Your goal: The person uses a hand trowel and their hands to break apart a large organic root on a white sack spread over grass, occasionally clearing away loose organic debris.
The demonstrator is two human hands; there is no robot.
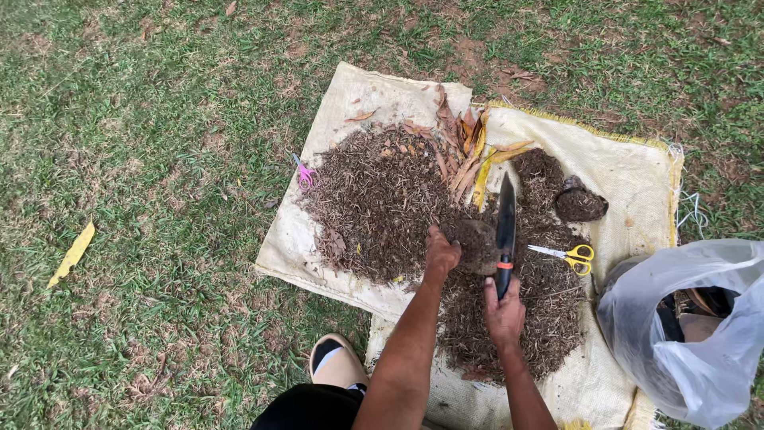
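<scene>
**Chopping dry leaves on sacking**

Both forearms stretched forward and down from the lower edge of view. Left hand [440, 253] knuckles up, fingers curled and pressed onto a brown clump [476, 245] atop the chopped litter. Right hand [504, 312] just beside it, grip clamped round the handle of a black knife [505, 231], blade pointing away and lying along the clump's right side.

Two woven sacks [629, 171] spread on grass, overlapping. Two heaps of chopped leaves [378, 203], one left, one right. Two pairs of scissors: pink [303, 174] at the left heap's edge, yellow [571, 256] right of the knife. One bundle of whole dry leaves [465, 151] at the top. One clear plastic bag [700, 338] at the right. One sandalled foot [335, 364] near the bottom.
</scene>
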